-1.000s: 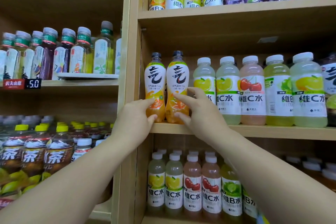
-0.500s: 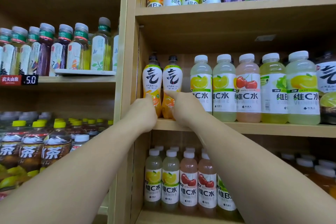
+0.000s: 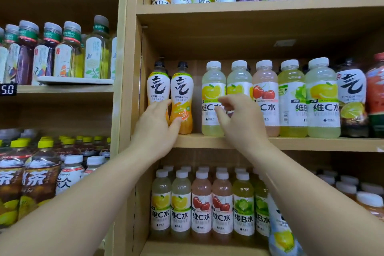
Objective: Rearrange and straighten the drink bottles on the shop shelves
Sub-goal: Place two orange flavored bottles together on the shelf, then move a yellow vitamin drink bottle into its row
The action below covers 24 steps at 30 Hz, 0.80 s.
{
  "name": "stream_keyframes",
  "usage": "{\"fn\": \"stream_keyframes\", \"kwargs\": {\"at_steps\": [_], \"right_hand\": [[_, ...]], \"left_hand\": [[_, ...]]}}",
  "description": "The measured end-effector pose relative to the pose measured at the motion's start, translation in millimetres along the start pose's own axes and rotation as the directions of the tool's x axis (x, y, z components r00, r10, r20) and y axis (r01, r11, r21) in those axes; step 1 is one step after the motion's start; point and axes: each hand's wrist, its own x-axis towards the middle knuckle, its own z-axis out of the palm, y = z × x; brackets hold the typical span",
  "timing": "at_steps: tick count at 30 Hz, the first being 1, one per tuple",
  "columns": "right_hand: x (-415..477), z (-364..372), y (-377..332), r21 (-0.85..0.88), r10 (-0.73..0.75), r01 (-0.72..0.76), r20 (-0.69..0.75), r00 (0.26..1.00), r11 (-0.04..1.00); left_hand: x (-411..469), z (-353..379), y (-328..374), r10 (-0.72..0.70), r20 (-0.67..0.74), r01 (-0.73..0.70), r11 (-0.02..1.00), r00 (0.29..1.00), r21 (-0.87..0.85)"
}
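Two orange drink bottles stand side by side at the left end of the middle shelf [image 3: 311,144]. My left hand [image 3: 156,125] wraps round the lower half of the left orange bottle [image 3: 156,89], and its thumb touches the right orange bottle [image 3: 182,100]. My right hand [image 3: 239,119] hovers, blurred, with loosely curled fingers that hold nothing. It is in front of the first lemon bottle [image 3: 212,93] and the second lemon bottle [image 3: 239,81] and hides their lower labels.
Further right on the same shelf stand a cherry bottle [image 3: 265,89], a lime bottle [image 3: 292,97], another lemon bottle [image 3: 323,97] and a dark bottle [image 3: 351,93]. Bottle rows fill the shelves above and below. A wooden upright [image 3: 124,89] separates the left bay of tea bottles [image 3: 62,54].
My right hand let go of the right orange bottle and moved right, in front of the lemon bottles. My left hand stayed at the orange bottles.
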Motion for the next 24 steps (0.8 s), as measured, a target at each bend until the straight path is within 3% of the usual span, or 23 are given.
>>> {"fn": "stream_keyframes", "kwargs": {"at_steps": [3, 6, 11, 17, 24], "right_hand": [[2, -25, 26, -0.084, 0.045, -0.051, -0.071, 0.996, 0.995], [5, -37, 44, -0.158, 0.065, -0.070, -0.041, 0.997, 0.985], [22, -48, 58, -0.336, -0.091, 0.068, -0.053, 0.994, 0.939], [68, -50, 62, -0.550, -0.012, 0.109, 0.178, 0.984, 0.828], [81, -41, 65, -0.512, -0.079, 0.189, 0.229, 0.970, 0.838]], "left_hand": [[6, 13, 18, 0.048, 0.043, -0.046, 0.997, 0.998, -0.060], [15, 28, 35, 0.037, 0.094, -0.021, 0.985, 0.995, -0.171], [32, 46, 56, 0.059, 0.122, -0.021, 0.955, 0.991, -0.297], [47, 65, 58, 0.027, 0.137, 0.018, 0.948, 0.990, -0.318], [52, 78, 47, 0.025, 0.142, 0.026, 0.938, 0.990, -0.347]]}}
